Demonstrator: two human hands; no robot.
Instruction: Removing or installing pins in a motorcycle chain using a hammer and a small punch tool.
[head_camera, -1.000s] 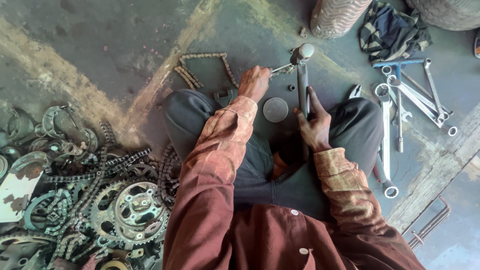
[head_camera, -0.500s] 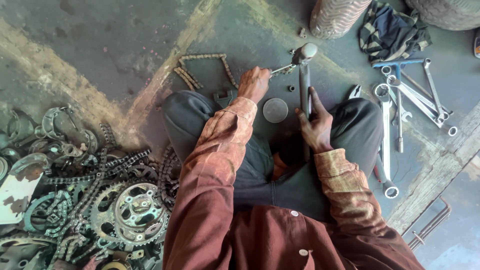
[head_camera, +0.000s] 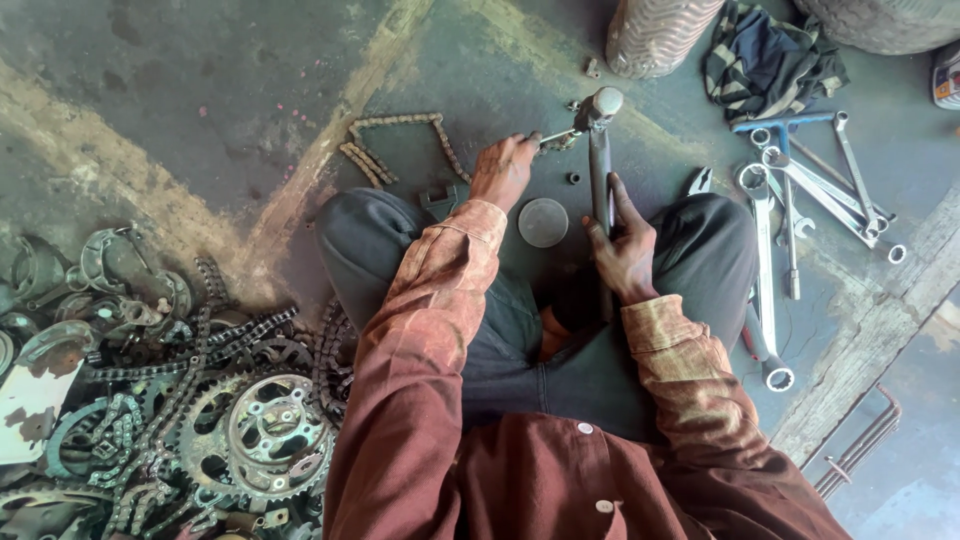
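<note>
The person sits cross-legged on the dirty floor (head_camera: 200, 120). The right hand (head_camera: 622, 250) is closed around the handle of a long metal tool (head_camera: 601, 170). The tool points away from the person, and its thick head lies on the floor just past the knees. The left hand (head_camera: 503, 170) is stretched out in front of the left knee. Its fingers are pinched shut on a thin metal pin (head_camera: 556, 137). The far end of the pin touches the head of the long tool. So the tool lies between the two hands, with the left hand beside its head and the right hand lower down on its handle.

A round grey disc (head_camera: 543, 222) lies on the floor between the hands. A loose bike chain (head_camera: 395, 140) lies just past the left hand. A heap of sprockets and chains (head_camera: 200, 400) sits well off to the left. A bunch of wrenches (head_camera: 800, 190) lies to the right, near the right knee. A crumpled cloth (head_camera: 765, 50) sits further off, above the wrenches.
</note>
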